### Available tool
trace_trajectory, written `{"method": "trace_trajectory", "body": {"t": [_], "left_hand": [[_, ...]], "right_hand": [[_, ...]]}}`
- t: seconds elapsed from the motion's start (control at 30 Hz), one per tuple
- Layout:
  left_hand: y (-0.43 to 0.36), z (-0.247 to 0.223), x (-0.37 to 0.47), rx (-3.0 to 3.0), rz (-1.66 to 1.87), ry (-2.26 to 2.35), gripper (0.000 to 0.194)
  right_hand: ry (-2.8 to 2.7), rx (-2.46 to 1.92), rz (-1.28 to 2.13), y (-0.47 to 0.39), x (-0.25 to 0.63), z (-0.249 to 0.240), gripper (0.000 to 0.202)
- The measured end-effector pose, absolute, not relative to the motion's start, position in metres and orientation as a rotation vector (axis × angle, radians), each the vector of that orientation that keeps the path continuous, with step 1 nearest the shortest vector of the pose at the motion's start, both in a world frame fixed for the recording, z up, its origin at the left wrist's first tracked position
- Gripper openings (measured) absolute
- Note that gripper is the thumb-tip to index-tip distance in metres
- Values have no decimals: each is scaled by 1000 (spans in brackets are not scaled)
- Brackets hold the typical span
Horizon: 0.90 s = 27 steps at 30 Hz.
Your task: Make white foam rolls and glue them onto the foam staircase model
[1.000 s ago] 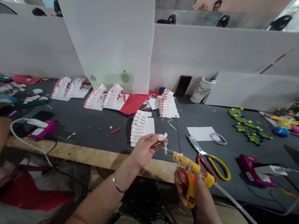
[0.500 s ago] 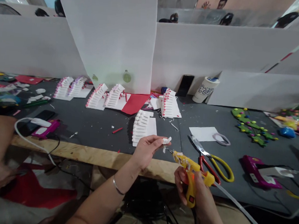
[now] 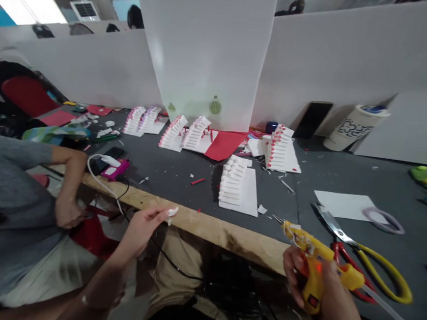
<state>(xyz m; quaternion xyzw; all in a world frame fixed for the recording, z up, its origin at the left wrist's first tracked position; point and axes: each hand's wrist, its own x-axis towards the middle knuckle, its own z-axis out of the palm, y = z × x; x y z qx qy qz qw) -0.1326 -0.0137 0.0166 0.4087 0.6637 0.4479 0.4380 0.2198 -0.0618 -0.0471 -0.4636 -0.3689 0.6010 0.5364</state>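
Observation:
My left hand (image 3: pixel 142 231) pinches a small white scrap (image 3: pixel 173 211), perhaps paper or foam, out over the table's front edge. A yellow hot glue gun (image 3: pixel 315 256) sits in my right hand (image 3: pixel 331 290), its metal tip pointing left above the dark tabletop; a clear glue stick (image 3: pixel 397 312) runs out of its back. Between the hands, farther in, stands a white piece with a fanned row of white-tipped sticks on a white card (image 3: pixel 248 192). Scissors (image 3: pixel 335 229) with one red and one yellow handle lie just beyond the glue gun.
Similar pieces with pink tips (image 3: pixel 279 148) stand along the back by a red card (image 3: pixel 226 145). A white cup (image 3: pixel 354 127) and a phone (image 3: pixel 314 119) lean at the partition. A white sheet (image 3: pixel 343 205) and a ring (image 3: pixel 383 220) lie right. Another person's arm (image 3: pixel 69 183) is at left.
My left hand has moved left with the white scrap, away from the glue gun's tip. The gun stays in my right hand. The view has turned left, showing more of the person there.

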Motion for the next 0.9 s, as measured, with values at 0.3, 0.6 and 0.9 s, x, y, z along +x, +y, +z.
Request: {"method": "trace_trajectory", "body": {"t": [0.3, 0.6, 0.9], "left_hand": [[-25, 6, -86, 742, 1188, 1349, 23], [18, -12, 8, 464, 1018, 907, 34], [18, -12, 26, 482, 973, 875, 32]], "right_hand": [[-971, -1174, 1421, -77, 176, -24, 47], [-1252, -1270, 1144, -75, 162, -17, 42], [-1373, -1283, 992, -70, 173, -33, 34]]}}
